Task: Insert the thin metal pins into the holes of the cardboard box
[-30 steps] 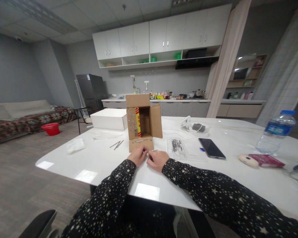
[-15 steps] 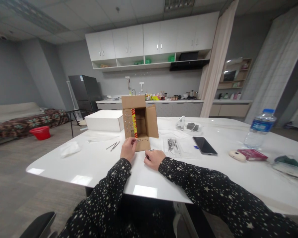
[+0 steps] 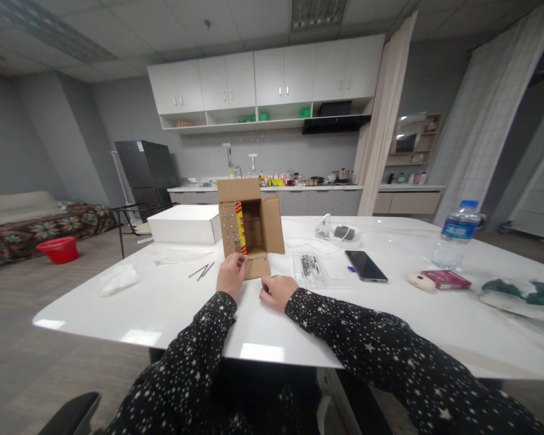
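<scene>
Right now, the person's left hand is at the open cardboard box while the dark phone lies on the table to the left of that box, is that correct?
Not quite. In the head view the left hand is at the cardboard box, but the phone lies on the table to the right of the box, not the left.

I see my left hand raised at the cardboard box, fingers pinched by its lower flap. Right hand rests curled on the white tabletop.
</scene>
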The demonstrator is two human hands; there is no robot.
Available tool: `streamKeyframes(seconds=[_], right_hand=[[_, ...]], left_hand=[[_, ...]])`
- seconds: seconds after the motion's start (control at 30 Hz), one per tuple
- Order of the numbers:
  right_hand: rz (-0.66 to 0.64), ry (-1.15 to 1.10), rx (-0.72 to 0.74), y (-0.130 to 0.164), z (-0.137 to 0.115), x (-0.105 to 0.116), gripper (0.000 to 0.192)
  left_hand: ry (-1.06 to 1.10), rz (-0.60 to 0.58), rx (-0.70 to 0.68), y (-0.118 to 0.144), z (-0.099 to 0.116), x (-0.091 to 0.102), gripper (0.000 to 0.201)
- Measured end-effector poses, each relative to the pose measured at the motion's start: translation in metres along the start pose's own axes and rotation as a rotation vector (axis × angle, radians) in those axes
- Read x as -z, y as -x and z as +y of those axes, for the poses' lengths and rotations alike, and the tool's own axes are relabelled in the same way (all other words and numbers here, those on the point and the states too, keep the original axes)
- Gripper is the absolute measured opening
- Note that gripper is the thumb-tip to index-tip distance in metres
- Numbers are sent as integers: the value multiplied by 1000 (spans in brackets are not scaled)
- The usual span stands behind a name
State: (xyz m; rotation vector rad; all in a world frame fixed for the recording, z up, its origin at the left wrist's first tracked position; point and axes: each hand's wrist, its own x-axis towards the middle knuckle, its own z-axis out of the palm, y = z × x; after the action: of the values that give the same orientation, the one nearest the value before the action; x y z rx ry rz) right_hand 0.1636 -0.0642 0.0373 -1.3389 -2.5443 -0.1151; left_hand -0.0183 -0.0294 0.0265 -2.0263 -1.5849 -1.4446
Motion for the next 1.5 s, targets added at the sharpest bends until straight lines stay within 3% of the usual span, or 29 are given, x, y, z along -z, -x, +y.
streamKeyframes(seconds=[0.5, 1.23, 1.5], right_hand=[[-28, -5, -11, 1, -2, 6, 24], [-15, 0, 10, 0, -1, 3, 23], [18, 13, 38, -1, 2, 0, 24]], left_hand=[[-123, -58, -152, -10, 2, -10, 13], [-285, -162, -92, 0, -2, -14, 21], [-135, -384, -180, 8, 8, -11, 14]])
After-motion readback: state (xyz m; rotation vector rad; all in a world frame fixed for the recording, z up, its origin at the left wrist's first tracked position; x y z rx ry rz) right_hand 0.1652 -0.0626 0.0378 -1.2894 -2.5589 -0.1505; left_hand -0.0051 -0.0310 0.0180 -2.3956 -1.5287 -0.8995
